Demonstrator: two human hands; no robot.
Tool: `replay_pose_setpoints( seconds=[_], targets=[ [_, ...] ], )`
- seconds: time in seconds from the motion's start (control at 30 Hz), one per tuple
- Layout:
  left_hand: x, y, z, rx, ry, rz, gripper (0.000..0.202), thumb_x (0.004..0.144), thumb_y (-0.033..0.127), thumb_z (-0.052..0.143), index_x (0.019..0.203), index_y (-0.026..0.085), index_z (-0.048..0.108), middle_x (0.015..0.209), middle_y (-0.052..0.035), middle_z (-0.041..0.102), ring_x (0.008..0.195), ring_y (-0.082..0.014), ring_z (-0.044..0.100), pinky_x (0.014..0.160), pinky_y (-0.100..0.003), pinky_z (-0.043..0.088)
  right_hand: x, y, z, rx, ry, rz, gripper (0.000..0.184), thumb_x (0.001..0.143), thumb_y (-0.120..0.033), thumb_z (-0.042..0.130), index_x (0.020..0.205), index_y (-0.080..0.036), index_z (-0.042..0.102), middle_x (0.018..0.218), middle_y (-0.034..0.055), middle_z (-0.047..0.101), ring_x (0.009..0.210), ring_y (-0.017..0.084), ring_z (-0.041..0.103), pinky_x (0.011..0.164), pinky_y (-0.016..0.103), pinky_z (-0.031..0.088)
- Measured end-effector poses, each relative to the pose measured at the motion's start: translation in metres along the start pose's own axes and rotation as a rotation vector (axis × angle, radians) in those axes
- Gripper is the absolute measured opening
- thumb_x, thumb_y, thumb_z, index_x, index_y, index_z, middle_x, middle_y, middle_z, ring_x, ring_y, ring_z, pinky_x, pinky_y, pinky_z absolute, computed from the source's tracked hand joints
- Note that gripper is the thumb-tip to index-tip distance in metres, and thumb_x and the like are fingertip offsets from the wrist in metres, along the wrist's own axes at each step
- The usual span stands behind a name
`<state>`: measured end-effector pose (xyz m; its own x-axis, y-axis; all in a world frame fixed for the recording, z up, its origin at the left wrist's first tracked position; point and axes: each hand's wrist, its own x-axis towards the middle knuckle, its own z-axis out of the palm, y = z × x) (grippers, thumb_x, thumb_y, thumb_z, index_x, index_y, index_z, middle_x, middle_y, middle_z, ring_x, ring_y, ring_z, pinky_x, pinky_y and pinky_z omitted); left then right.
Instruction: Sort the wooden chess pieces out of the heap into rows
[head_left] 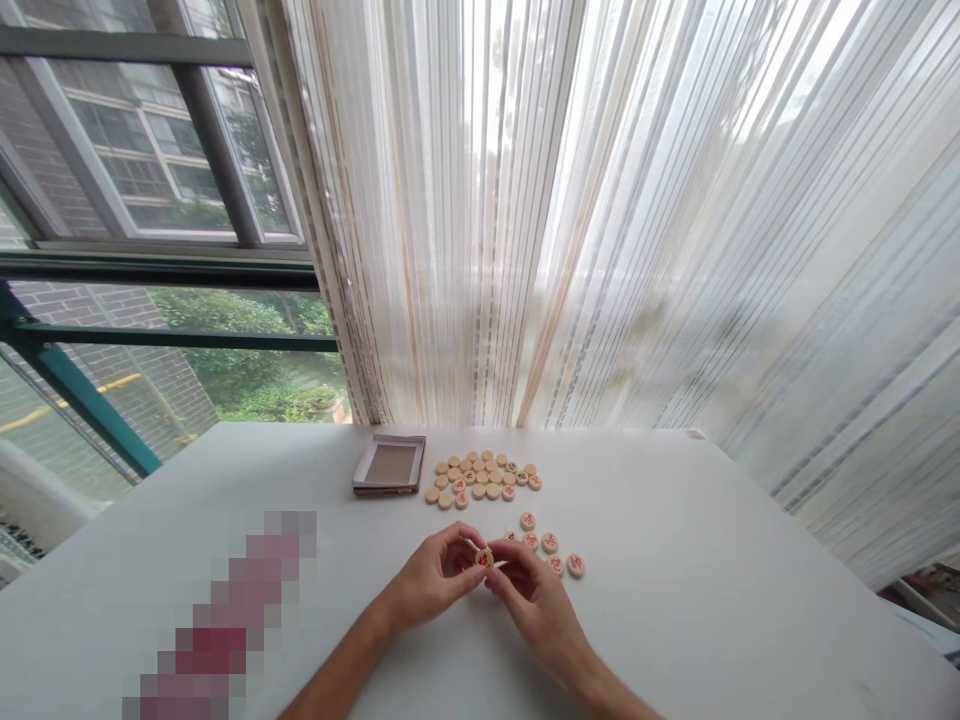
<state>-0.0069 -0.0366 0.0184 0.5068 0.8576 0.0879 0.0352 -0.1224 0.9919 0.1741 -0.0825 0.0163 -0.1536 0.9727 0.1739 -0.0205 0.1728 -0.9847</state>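
Between the fingertips of my left hand (435, 575) and my right hand (536, 595) is a round xiangqi piece (484, 559) with a red character facing up. Both hands are closed in a pinch on it, close above the table. Just beyond and right of my right hand lie several loose pieces, among them a red-marked piece (575, 565) and another red piece (528, 521). One black-marked piece (511, 538) is partly covered by my right fingers. What lies under my hands is hidden.
A cluster of wooden xiangqi pieces (493, 491), many blank side up, spreads across the white table (300, 540) farther back. Left of it stands an open shallow box (390, 464). A string curtain (465, 300) hangs along the far edge. A pixelated patch covers the left foreground.
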Motion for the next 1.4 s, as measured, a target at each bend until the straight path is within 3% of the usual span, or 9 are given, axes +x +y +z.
replay_pose_setpoints(
  seconds=[0.13,0.33,0.53,0.93,1.1,1.4],
  targets=[
    [0.0006,-0.0039,0.0003,0.001,0.031,-0.015,0.03,0.08,0.035,0.075,0.097,0.016,0.059,0.082,-0.0027,0.067,0.072,-0.0138,0.061,0.067,-0.024,0.047,-0.0028,-0.0026,0.0044,-0.078,0.009,-0.051,0.028,0.089,-0.038,0.064,0.112,-0.022,0.063,0.105,0.0084,0.068,0.087,0.022,0.068,0.079,0.035,0.057],
    [0.0014,-0.0063,0.0045,0.006,0.078,-0.04,0.035,0.071,0.038,0.082,0.085,0.015,0.06,0.071,0.0004,0.065,0.063,-0.0119,0.058,0.059,-0.021,0.044,-0.0039,-0.0021,0.0074,-0.241,0.04,-0.121,0.016,0.093,-0.035,0.057,0.1,-0.022,0.063,0.09,0.005,0.067,0.075,0.018,0.066,0.07,0.029,0.055],
    [-0.0005,-0.0015,0.0074,-0.042,0.098,-0.075,0.034,0.074,0.042,0.079,0.079,0.014,0.061,0.07,-0.004,0.071,0.063,-0.0157,0.064,0.06,-0.025,0.05,-0.0044,-0.0004,0.0053,-0.279,0.037,-0.121,0.01,0.09,-0.028,0.06,0.098,-0.022,0.063,0.089,0.0037,0.066,0.076,0.018,0.064,0.069,0.029,0.054],
    [-0.0009,0.0022,0.0032,0.029,0.063,-0.035,0.035,0.091,0.048,0.057,0.092,0.014,0.065,0.075,-0.0039,0.07,0.065,-0.0157,0.064,0.065,-0.026,0.049,-0.0026,-0.0016,0.0019,-0.22,0.046,-0.045,0.02,0.09,-0.037,0.062,0.103,-0.022,0.064,0.096,0.0062,0.069,0.08,0.02,0.066,0.071,0.031,0.055],
    [-0.0028,0.0026,0.0031,0.064,0.017,-0.031,0.031,0.089,0.04,0.063,0.108,0.015,0.062,0.075,-0.0035,0.069,0.07,-0.0163,0.064,0.07,-0.027,0.049,-0.0017,-0.0009,0.0012,-0.174,0.066,-0.034,0.021,0.091,-0.037,0.061,0.105,-0.022,0.062,0.095,0.0059,0.068,0.083,0.021,0.067,0.074,0.032,0.055],
    [-0.0022,0.0036,0.0038,0.036,-0.003,0.0,0.03,0.088,0.035,0.067,0.109,0.015,0.061,0.084,-0.0067,0.072,0.076,-0.0168,0.065,0.071,-0.028,0.05,-0.0019,-0.0049,-0.0006,-0.156,0.056,-0.034,0.021,0.095,-0.037,0.055,0.107,-0.021,0.062,0.101,0.0069,0.067,0.087,0.021,0.067,0.075,0.032,0.054]
  ],
)
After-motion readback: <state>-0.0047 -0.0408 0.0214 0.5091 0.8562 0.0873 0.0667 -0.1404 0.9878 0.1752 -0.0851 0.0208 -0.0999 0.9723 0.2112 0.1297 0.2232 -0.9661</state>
